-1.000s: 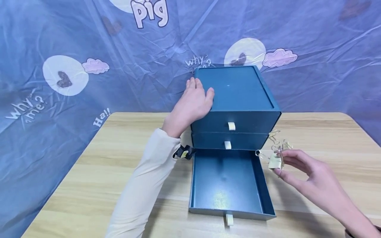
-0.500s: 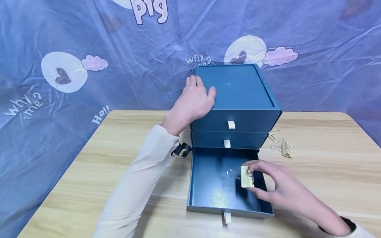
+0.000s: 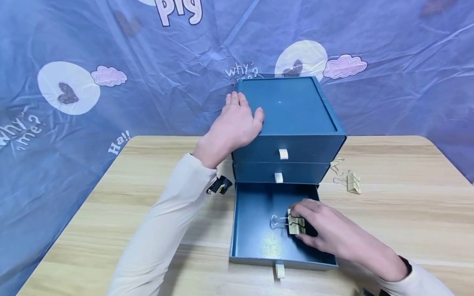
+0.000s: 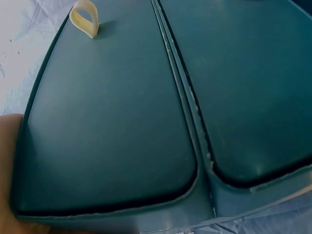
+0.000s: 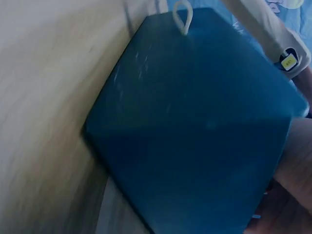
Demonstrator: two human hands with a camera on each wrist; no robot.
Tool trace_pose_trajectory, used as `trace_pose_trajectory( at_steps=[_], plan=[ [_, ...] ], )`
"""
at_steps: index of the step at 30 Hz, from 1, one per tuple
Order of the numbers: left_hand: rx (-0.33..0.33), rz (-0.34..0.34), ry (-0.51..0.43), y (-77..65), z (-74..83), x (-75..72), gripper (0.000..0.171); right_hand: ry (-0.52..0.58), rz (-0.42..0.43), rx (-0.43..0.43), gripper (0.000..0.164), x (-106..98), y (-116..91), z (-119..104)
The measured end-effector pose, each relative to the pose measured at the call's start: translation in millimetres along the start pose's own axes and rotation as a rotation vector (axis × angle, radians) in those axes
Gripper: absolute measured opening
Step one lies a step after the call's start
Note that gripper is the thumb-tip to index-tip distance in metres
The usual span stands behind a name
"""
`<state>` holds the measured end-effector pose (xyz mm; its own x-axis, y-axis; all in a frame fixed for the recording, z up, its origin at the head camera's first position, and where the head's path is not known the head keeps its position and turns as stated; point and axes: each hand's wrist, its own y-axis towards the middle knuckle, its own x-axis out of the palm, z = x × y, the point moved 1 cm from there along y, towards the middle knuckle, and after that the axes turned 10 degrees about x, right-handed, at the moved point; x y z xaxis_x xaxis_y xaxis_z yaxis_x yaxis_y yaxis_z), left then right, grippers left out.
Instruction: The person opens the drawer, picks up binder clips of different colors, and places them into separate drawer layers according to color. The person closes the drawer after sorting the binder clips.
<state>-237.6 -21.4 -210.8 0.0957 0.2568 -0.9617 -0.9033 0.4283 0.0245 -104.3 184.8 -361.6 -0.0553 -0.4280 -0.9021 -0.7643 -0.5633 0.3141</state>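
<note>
A blue drawer cabinet (image 3: 285, 107) stands on the table with its bottom drawer (image 3: 252, 242) pulled out. My left hand (image 3: 235, 123) rests on the cabinet's top left edge, fingers straight and thumb apart. Inside the open drawer, my right hand (image 3: 318, 224) pinches a pale gold binder clip (image 3: 296, 224) between thumb and fingers. The clip's wire handle points left. From the left wrist, the closed drawer fronts (image 4: 112, 107) fill the view. The right wrist view is taken up by the open drawer's outside (image 5: 195, 87); the clip is hidden there.
Right of the cabinet, a binder clip (image 3: 353, 182) lies on the wooden table (image 3: 400, 197), with another clip (image 3: 336, 165) partly behind the cabinet's edge. Pale loop pulls (image 3: 279, 271) stick out from the drawers. A printed blue cloth (image 3: 177, 82) hangs behind.
My right hand has carried the binder clip from the table on the right leftward and down into the open drawer. The left hand has stayed on the cabinet.
</note>
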Motion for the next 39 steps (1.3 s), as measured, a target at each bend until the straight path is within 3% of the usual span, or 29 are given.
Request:
trace_pose_trajectory(
  at_steps=[8,17,27,35,39],
  plan=[
    [-0.009,0.002,-0.008,-3.1,-2.7,-3.6,0.071,-0.124,0.076,-0.097,0.045,1,2,7],
    [0.001,-0.006,-0.014,-1.8,-3.3,-5.0,0.072,-0.261,0.006,0.057,0.048,-6,0,10],
    [0.009,-0.009,-0.02,-0.5,-1.9,-3.0,0.073,-0.208,-0.047,0.184,0.04,-2,-3,3],
    [0.007,-0.017,-0.02,0.6,-1.1,-1.1,0.073,-0.153,-0.004,0.235,0.036,4,-4,-6],
    [0.004,-0.018,-0.036,0.0,-1.8,-0.6,0.073,-0.13,-0.038,0.271,0.039,2,-3,-7]
  ],
)
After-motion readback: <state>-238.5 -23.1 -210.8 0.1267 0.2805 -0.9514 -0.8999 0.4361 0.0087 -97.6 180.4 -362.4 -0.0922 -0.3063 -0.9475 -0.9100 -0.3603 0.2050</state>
